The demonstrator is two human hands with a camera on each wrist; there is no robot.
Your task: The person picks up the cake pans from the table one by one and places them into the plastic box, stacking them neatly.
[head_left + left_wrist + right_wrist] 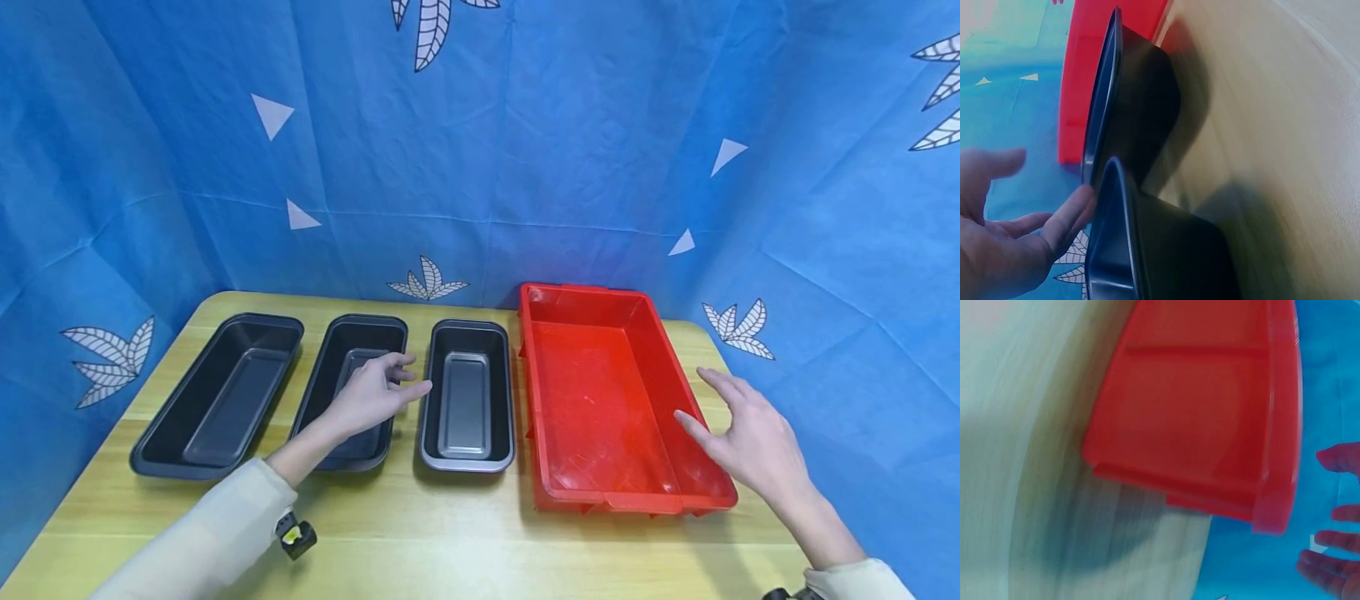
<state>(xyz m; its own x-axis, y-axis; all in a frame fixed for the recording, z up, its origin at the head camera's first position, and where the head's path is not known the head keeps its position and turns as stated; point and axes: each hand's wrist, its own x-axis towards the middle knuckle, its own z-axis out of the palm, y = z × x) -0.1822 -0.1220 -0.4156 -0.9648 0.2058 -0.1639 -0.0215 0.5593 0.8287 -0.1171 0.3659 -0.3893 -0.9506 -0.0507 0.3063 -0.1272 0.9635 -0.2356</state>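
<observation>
My left hand point(375, 393) hovers over the middle black loaf pan point(351, 450), fingers loosely extended and holding nothing. In the left wrist view its fingers point(1063, 219) appear near the rim of a dark pan point(1124, 231); whether they touch it I cannot tell. Just right of that hand lies another loaf pan point(467, 400) with a grey base. At the right, my right hand point(753, 433) is held beside the right rim of a red plastic tray point(600, 408), thumb and fingers spread with nothing between them. The right wrist view shows its fingertips point(1332, 540) apart from the tray wall.
A third black loaf pan point(232, 400) sits at the far left of the wooden table point(420, 533). Behind and around the table hangs a blue cloth point(570, 167) with white leaf and triangle prints. The tray stands close to the right-hand pan.
</observation>
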